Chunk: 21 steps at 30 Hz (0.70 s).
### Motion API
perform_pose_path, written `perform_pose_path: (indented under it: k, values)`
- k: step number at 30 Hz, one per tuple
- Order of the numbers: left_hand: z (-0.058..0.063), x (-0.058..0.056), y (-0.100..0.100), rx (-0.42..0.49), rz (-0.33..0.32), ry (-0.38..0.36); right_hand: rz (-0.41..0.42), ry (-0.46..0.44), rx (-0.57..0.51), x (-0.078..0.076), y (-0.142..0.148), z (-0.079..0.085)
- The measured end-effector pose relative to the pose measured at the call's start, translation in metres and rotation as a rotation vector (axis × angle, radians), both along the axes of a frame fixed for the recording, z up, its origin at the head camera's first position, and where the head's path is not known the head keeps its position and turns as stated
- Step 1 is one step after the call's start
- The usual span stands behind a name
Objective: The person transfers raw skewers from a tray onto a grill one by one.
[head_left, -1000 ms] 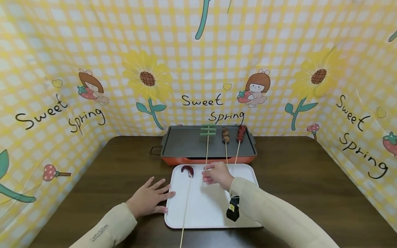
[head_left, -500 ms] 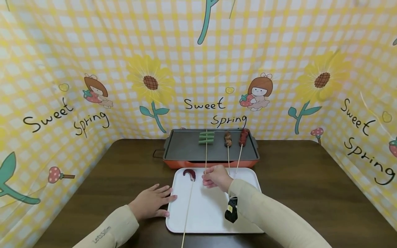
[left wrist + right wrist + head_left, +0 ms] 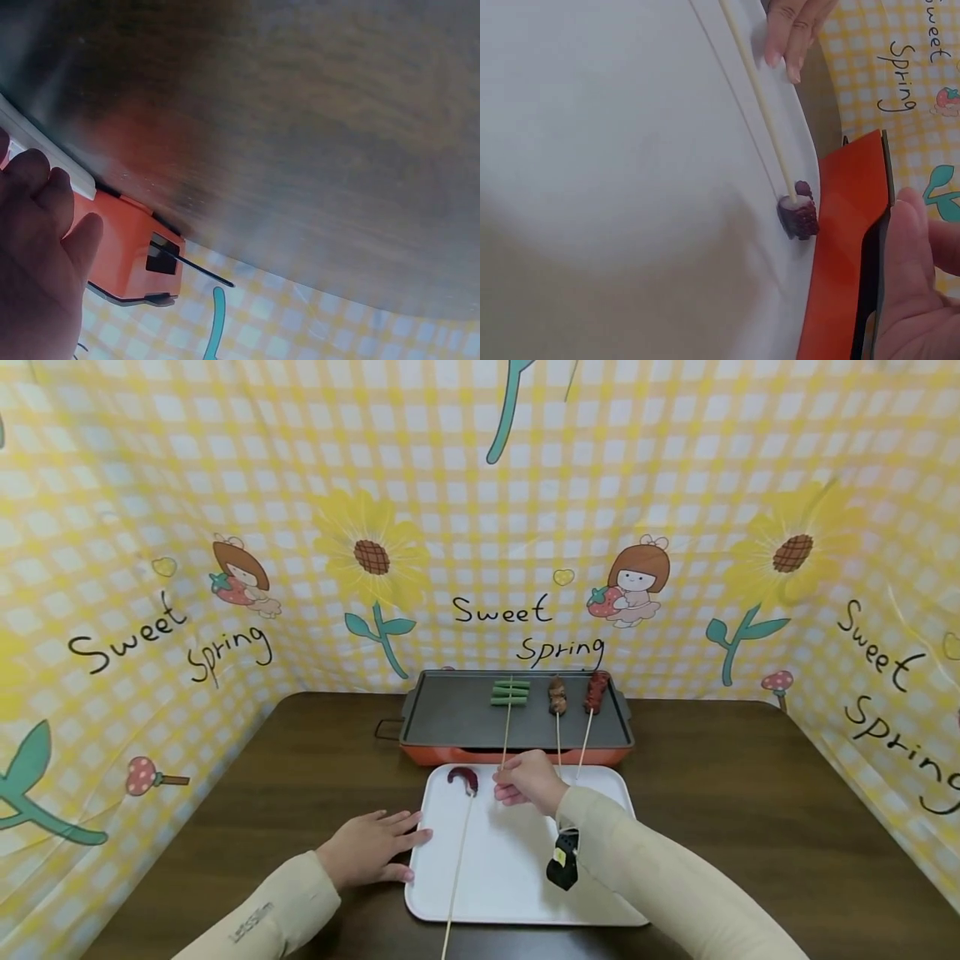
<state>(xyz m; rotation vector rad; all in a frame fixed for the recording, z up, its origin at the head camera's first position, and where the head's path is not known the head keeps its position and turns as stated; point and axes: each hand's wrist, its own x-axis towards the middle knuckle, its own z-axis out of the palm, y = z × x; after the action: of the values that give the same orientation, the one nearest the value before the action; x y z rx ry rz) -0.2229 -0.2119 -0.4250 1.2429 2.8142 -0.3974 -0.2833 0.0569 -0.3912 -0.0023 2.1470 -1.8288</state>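
Observation:
My right hand (image 3: 531, 779) pinches the stick of a skewer of several green vegetable pieces (image 3: 510, 692), which lie over the griddle's dark plate (image 3: 442, 706). To their right on the plate are a skewer of browned meat chunks (image 3: 557, 695) and a red skewer (image 3: 596, 693), both sticks pointing toward me. With fingers spread, my left hand (image 3: 375, 847) rests at the left edge of a white tray (image 3: 517, 877). On that tray lies a skewer with a curled, dark red tentacle-like piece (image 3: 464, 779); its stick runs past the front rim. The right wrist view shows this dark red piece (image 3: 801, 217) close up.
The griddle's orange base (image 3: 517, 755) stands directly behind the tray, with a wire handle (image 3: 387, 729) at its left. Brown tabletop (image 3: 712, 777) extends to both sides. A yellow checked cloth (image 3: 420, 460) hangs around the back and sides.
The green skewer has come down from the griddle's far rim, its pieces now lower and nearer on the plate. My right hand keeps its pinch; the left stays at the tray edge.

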Motion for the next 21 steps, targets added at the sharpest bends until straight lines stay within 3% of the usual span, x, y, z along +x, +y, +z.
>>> perform_pose_path:
  k: [5,9,17,21]
  values:
    - [0.002,-0.004,0.003,-0.037,0.02,0.0,0.006,-0.004,-0.006,-0.002,0.003,0.001]
    - [0.006,-0.005,0.005,-0.058,0.051,-0.027,0.038,-0.036,0.02,0.006,0.006,0.003]
    - [0.01,-0.002,0.009,-0.054,0.131,-0.09,0.262,-0.024,0.131,0.038,0.006,0.016]
    - [0.008,-0.001,0.008,-0.059,0.132,-0.09,0.341,-0.049,0.129,0.056,0.003,0.012]
